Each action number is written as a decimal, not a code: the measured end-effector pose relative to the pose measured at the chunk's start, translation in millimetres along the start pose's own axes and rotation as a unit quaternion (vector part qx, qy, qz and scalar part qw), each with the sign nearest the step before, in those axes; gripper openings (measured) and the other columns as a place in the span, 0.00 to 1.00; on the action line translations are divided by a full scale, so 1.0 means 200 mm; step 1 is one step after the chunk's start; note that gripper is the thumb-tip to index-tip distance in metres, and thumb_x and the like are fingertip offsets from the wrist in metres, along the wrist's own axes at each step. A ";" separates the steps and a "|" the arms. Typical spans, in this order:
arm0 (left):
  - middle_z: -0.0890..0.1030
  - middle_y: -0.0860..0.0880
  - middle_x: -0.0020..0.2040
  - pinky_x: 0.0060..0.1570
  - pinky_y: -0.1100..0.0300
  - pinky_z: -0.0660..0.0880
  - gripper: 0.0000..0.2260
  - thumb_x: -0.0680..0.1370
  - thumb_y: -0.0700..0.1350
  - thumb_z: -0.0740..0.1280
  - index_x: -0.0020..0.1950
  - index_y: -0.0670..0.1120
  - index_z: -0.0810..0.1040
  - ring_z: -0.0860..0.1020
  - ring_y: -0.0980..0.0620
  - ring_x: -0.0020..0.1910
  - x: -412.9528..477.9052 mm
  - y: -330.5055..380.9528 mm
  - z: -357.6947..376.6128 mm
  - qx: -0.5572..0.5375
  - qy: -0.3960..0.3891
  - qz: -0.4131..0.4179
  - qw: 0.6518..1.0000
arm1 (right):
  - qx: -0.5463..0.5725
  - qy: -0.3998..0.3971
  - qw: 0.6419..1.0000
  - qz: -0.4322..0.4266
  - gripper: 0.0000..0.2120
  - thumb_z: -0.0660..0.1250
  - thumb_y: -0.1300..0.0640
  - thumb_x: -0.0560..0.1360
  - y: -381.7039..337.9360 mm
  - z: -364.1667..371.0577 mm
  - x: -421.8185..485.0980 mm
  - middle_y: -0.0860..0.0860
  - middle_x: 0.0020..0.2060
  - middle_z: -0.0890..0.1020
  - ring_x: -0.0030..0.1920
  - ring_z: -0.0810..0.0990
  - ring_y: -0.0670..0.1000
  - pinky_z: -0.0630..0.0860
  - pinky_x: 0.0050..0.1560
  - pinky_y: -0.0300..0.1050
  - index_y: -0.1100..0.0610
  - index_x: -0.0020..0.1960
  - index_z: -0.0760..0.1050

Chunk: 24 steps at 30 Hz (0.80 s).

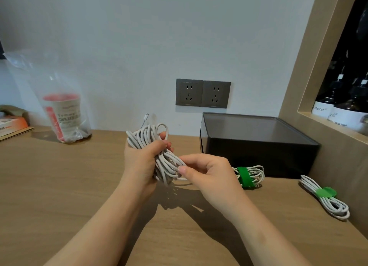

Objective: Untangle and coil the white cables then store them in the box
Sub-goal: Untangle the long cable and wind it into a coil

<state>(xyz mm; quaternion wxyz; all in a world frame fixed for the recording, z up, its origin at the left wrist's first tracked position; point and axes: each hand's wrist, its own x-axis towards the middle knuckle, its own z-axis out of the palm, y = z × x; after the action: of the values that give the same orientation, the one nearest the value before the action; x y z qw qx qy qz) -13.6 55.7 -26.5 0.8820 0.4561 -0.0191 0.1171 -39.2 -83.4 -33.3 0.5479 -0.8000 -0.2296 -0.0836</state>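
While the box [258, 146] stands lidded, the left hand [140, 164] grips coiled cables [139, 138].

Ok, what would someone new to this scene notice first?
First the white cable bundle, held mid-frame above the wooden desk: the left hand grips it and the right hand pinches a strand at its lower end. To the right, the dark box stands by the wall, a green-tied coil in front of it and a second green-tied coil farther right.
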 end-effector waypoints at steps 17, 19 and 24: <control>0.79 0.41 0.39 0.32 0.58 0.78 0.20 0.70 0.25 0.66 0.61 0.33 0.71 0.79 0.47 0.32 0.03 -0.04 -0.03 0.075 -0.009 0.032 0.997 | -0.151 0.045 0.987 -0.025 0.10 0.64 0.51 0.76 0.05 0.07 -0.01 0.30 0.35 0.74 0.46 0.76 0.36 0.72 0.45 0.28 0.45 0.54 0.80; 0.78 0.41 0.37 0.31 0.57 0.78 0.17 0.70 0.25 0.64 0.57 0.34 0.73 0.79 0.47 0.31 0.03 -0.02 -0.02 0.089 -0.016 0.022 0.996 | -0.138 0.037 0.990 -0.012 0.09 0.63 0.50 0.76 0.05 0.06 -0.01 0.32 0.36 0.76 0.45 0.76 0.36 0.73 0.46 0.31 0.44 0.54 0.80; 0.78 0.43 0.29 0.30 0.58 0.79 0.09 0.71 0.26 0.62 0.47 0.36 0.76 0.78 0.48 0.28 0.02 0.01 -0.02 0.084 -0.079 -0.036 0.993 | -0.054 0.062 0.996 0.041 0.07 0.58 0.49 0.79 0.05 0.03 0.01 0.39 0.42 0.79 0.46 0.76 0.37 0.74 0.48 0.34 0.40 0.47 0.73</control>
<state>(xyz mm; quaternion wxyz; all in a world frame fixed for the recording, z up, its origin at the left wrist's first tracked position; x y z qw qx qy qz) -10.6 61.6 -26.4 0.8398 0.5370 -0.0620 0.0500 -33.0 -80.3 -42.4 0.5200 -0.8305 -0.1578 -0.1225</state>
